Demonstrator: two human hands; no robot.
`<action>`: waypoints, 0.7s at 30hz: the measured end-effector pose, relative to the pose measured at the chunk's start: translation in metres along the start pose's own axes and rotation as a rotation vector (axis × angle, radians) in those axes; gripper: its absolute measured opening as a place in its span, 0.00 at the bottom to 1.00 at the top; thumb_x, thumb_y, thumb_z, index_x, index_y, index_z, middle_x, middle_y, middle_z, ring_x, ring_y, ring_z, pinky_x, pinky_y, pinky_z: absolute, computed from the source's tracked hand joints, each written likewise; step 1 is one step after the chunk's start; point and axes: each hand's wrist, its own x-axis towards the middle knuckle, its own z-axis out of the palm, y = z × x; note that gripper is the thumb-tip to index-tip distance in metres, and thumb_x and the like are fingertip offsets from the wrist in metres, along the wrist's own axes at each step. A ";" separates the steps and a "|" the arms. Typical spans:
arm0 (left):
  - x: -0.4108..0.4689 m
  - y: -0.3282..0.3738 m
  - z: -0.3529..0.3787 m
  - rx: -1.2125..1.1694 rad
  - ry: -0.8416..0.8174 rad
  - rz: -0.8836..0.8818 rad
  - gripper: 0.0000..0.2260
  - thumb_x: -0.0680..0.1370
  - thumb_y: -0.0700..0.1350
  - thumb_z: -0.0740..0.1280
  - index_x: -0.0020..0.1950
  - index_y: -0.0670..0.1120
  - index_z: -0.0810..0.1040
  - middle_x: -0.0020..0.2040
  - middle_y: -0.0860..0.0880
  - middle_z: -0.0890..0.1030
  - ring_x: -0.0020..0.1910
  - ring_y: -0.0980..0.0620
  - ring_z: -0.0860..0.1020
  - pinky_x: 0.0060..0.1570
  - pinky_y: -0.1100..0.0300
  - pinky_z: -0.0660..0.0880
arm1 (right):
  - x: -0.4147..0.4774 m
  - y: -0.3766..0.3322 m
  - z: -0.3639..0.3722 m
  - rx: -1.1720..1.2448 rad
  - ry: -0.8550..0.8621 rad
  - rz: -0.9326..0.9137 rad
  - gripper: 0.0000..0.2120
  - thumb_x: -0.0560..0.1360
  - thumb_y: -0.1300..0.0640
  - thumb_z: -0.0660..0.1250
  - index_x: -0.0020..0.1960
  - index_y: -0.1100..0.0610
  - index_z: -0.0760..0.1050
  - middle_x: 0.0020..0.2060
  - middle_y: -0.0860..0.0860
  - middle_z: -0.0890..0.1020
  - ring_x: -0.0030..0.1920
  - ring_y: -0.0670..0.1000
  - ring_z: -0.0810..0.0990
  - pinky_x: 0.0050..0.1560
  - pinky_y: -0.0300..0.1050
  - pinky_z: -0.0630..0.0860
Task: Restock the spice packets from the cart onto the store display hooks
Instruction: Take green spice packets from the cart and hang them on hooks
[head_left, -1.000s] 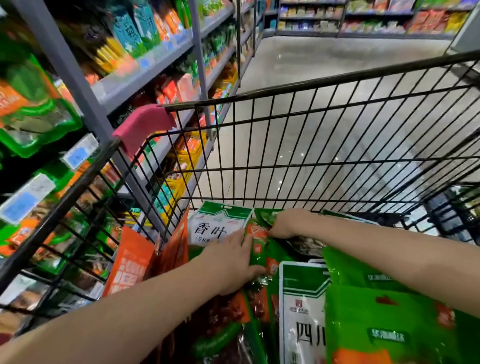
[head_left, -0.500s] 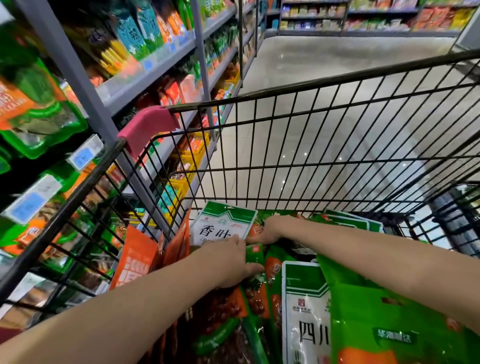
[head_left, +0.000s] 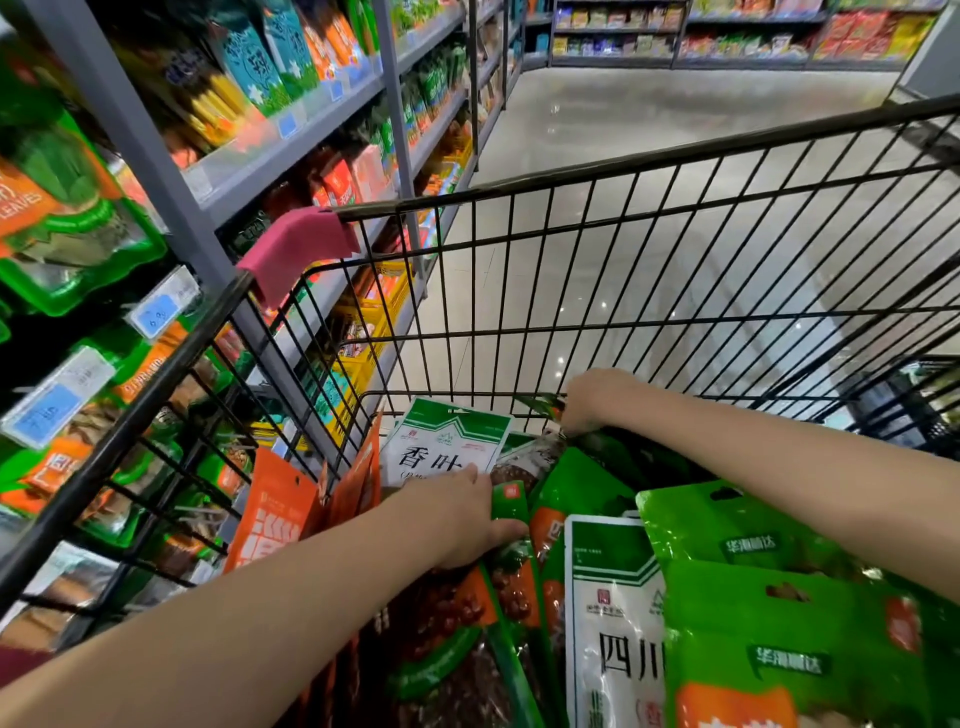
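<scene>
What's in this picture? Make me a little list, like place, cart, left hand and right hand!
place: store aisle, with shelves of packets on the left
cart: black wire, with a pink corner guard
inside the cart: white packet, green packets, orange packets
left hand: on the packets, fingertips at the white packet; grip unclear
right hand: at the cart's far end, fingers hidden among the packets

Fingertips of the right hand (head_left: 597, 402) hidden among spice packets (head_left: 576, 483); white packet (head_left: 613, 629) cut off by bottom edge
</scene>
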 end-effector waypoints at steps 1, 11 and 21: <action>0.000 0.001 0.000 -0.001 0.002 0.000 0.36 0.79 0.66 0.52 0.78 0.45 0.53 0.78 0.46 0.57 0.75 0.45 0.60 0.71 0.43 0.62 | -0.001 0.003 0.003 -0.040 0.036 0.006 0.17 0.75 0.53 0.65 0.61 0.59 0.74 0.47 0.54 0.74 0.50 0.55 0.77 0.48 0.46 0.75; -0.005 0.005 -0.005 -0.001 -0.002 0.029 0.34 0.79 0.65 0.52 0.77 0.44 0.55 0.76 0.45 0.60 0.73 0.45 0.63 0.71 0.45 0.62 | -0.048 0.054 -0.024 0.092 0.250 -0.009 0.09 0.76 0.53 0.67 0.49 0.60 0.76 0.33 0.48 0.71 0.36 0.48 0.73 0.29 0.38 0.67; -0.069 0.029 -0.081 -1.050 0.320 0.106 0.25 0.82 0.61 0.48 0.73 0.48 0.64 0.72 0.46 0.68 0.57 0.53 0.75 0.58 0.58 0.70 | -0.153 0.052 -0.078 0.251 0.619 -0.182 0.10 0.77 0.52 0.63 0.47 0.57 0.80 0.32 0.48 0.75 0.38 0.52 0.78 0.39 0.43 0.75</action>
